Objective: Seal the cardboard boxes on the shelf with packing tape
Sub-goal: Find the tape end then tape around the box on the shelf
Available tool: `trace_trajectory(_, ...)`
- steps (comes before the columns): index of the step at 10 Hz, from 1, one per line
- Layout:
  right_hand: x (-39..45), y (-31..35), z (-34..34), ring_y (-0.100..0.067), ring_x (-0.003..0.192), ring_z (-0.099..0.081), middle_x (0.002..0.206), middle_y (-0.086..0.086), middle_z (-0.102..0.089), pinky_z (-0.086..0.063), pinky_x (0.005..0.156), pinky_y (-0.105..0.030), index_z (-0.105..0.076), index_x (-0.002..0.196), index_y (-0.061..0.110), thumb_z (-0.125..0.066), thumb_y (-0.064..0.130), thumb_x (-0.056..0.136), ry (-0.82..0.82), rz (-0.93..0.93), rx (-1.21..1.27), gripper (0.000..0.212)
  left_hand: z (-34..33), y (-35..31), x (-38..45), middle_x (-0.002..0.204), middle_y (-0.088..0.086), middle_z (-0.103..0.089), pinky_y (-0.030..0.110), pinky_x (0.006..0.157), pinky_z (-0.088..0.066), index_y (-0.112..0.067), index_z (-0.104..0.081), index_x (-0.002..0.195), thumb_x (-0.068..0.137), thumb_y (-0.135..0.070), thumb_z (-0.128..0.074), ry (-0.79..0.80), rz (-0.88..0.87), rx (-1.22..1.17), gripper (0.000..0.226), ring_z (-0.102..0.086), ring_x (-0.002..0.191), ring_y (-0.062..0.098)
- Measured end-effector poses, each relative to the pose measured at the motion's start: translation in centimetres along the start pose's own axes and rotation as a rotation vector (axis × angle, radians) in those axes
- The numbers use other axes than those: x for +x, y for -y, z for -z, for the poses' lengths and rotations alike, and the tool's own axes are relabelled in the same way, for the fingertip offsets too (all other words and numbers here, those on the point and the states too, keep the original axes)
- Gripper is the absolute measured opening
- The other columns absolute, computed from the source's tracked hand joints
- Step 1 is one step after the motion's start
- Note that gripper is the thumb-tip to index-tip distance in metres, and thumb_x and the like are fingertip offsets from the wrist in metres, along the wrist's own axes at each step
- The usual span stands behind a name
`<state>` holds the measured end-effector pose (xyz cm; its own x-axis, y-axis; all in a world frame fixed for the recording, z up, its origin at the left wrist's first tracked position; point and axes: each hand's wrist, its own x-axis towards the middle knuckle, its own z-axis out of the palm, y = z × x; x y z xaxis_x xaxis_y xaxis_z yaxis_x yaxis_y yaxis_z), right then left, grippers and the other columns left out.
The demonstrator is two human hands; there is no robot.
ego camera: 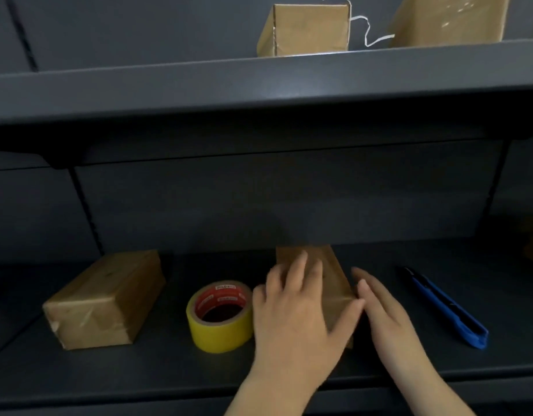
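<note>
Both hands are on the middle box (328,274), which lies on the lower shelf (157,367) with its long axis running from the person toward 12 o'clock, near end facing the front edge. The left hand (292,313) lies flat on the box's top and left side, fingers spread and pointing to 12 o'clock, thumb stretched across the near top corner; it presses rather than pinches. The right hand (388,313) is flat against the box's right side, fingers together, also pointing away. The box is clamped between the 2 palms, and I cannot tell whether its flaps are already taped, since the hands cover most of the top.

The tape (220,316), a yellow roll with a red core, lies flat on the shelf just beside the left hand, at 9 o'clock from it, touching or nearly touching the wrist side of the palm. The left hand is plainly the nearer one; the right would have to cross over the box to reach it. A blue cutter (442,307) lies at 3 o'clock from the right hand, a little apart, its long axis slanting from 11 to 5 o'clock.

At 9 o'clock beyond the roll sits another box (106,298), shiny with tape along its near end. 2 more boxes stand on the upper shelf (259,82): 1 at 12 o'clock (307,28) and 1 at 1 o'clock (448,19).

My reading: the next move is a short leftward reach for the roll while the right hand steadies the box.
</note>
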<state>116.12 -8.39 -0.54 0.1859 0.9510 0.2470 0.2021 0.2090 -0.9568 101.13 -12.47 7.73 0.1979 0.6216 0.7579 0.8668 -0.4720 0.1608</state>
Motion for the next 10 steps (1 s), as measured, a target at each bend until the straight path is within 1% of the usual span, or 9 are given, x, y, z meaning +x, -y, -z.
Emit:
trace_trajectory(1, -1.5, 0.2, 0.2, 0.014, 0.129, -0.025, 0.137, 0.034, -0.033, -0.025, 0.101, -0.015, -0.034, 0.128, 0.056, -0.047, 0.067, 0.08, -0.024, 0.361, -0.401, 0.051, -2.1, 4.3, -2.0, 0.121, -0.01, -0.06, 0.036, 0.092, -0.042, -0.031, -0.057, 0.118, 0.083, -0.057, -0.028, 0.156, 0.195, -0.075, 0.053, -0.055, 0.112, 0.012)
trace_trajectory(2, -1.5, 0.2, -0.4, -0.008, 0.132, -0.036, 0.137, 0.012, -0.047, -0.027, 0.107, -0.039, -0.047, 0.131, 0.034, -0.053, 0.059, 0.077, -0.052, 0.652, -0.774, 0.06, -3.6, 8.4, -3.3, 0.122, -0.013, -0.055, 0.038, 0.097, -0.033, -0.036, -0.05, 0.119, 0.076, -0.064, -0.032, 0.227, 0.379, 0.12, 0.054, -0.05, 0.112, 0.011)
trace_trajectory(4, 0.4, 0.6, -0.7, -0.022, 0.11, -0.06, 0.121, 0.0, -0.062, -0.04, 0.098, -0.045, -0.062, 0.119, 0.02, -0.077, 0.033, 0.07, -0.065, 0.57, -0.96, 0.053, -5.3, 10.1, -3.8, 0.1, -0.013, -0.066, 0.037, 0.101, -0.025, -0.034, -0.059, 0.098, 0.079, -0.063, -0.044, 0.407, 0.345, 0.297, 0.038, -0.057, 0.097, 0.007)
trace_trajectory(5, 1.1, 1.1, -0.1, -0.008, 0.12, -0.048, 0.127, 0.011, -0.054, -0.033, 0.106, -0.038, -0.054, 0.126, 0.029, -0.064, 0.043, 0.078, 0.009, 0.496, -0.82, 0.051, -4.4, 10.8, -4.6, 0.09, -0.015, -0.065, 0.033, 0.101, -0.028, -0.034, -0.058, 0.089, 0.083, -0.053, -0.048, 0.305, 0.294, 0.135, 0.022, -0.056, 0.09, -0.001)
trace_trajectory(6, 1.6, 2.7, 0.6, 0.013, 0.114, -0.043, 0.121, 0.031, -0.048, -0.034, 0.097, -0.016, -0.049, 0.116, 0.047, -0.055, 0.057, 0.079, 0.016, 0.417, -0.386, 0.039, -2.9, 10.5, -5.0, 0.081, -0.017, -0.059, 0.031, 0.085, -0.041, -0.036, -0.057, 0.073, 0.076, -0.049, -0.061, 0.045, 0.387, -0.348, 0.015, -0.052, 0.087, -0.007)
trace_trajectory(7, 2.4, 5.1, 1.0, 0.006, 0.109, -0.054, 0.113, 0.018, -0.064, -0.041, 0.093, -0.018, -0.057, 0.114, 0.037, -0.059, 0.048, 0.081, 0.076, 0.354, -0.035, 0.035, -0.9, 8.8, -4.5, 0.085, -0.002, -0.065, 0.016, 0.064, -0.048, -0.043, -0.064, 0.087, 0.062, -0.068, -0.06, -0.031, 0.437, -0.722, 0.036, -0.061, 0.082, 0.006)
trace_trajectory(8, 2.8, 7.9, 0.8, -0.003, 0.108, -0.059, 0.114, 0.013, -0.066, -0.043, 0.095, -0.027, -0.059, 0.118, 0.027, -0.055, 0.058, 0.072, 0.35, 0.297, 0.063, 0.056, 0.3, 6.7, -3.6, 0.1, -0.02, -0.064, 0.024, 0.073, -0.051, -0.044, -0.064, 0.092, 0.061, -0.071, -0.059, -0.031, 0.29, -0.822, 0.041, -0.059, 0.095, 0.008)
trace_trajectory(9, 2.4, 9.9, 0.1, -0.006, 0.109, -0.06, 0.116, 0.011, -0.066, -0.048, 0.092, -0.027, -0.061, 0.118, 0.027, -0.056, 0.077, 0.06, 0.506, 0.299, 0.051, 0.077, 0.3, 5.3, -3.0, 0.1, -0.019, -0.064, 0.035, 0.084, -0.049, -0.031, -0.062, 0.094, 0.069, -0.071, -0.054, -0.039, 0.141, -0.845, 0.048, -0.058, 0.101, 0.006)
trace_trajectory(10, 1.8, 10.9, -0.3, -0.009, 0.099, -0.065, 0.107, 0.007, -0.07, -0.053, 0.078, -0.02, -0.066, 0.111, 0.024, -0.066, 0.055, 0.069, 0.527, 0.296, 0.098, 0.053, 0.0, 4.8, -2.6, 0.094, -0.011, -0.065, 0.023, 0.096, -0.039, -0.024, -0.061, 0.088, 0.078, -0.063, -0.05, -0.062, 0.007, -0.745, 0.042, -0.059, 0.094, -0.003)
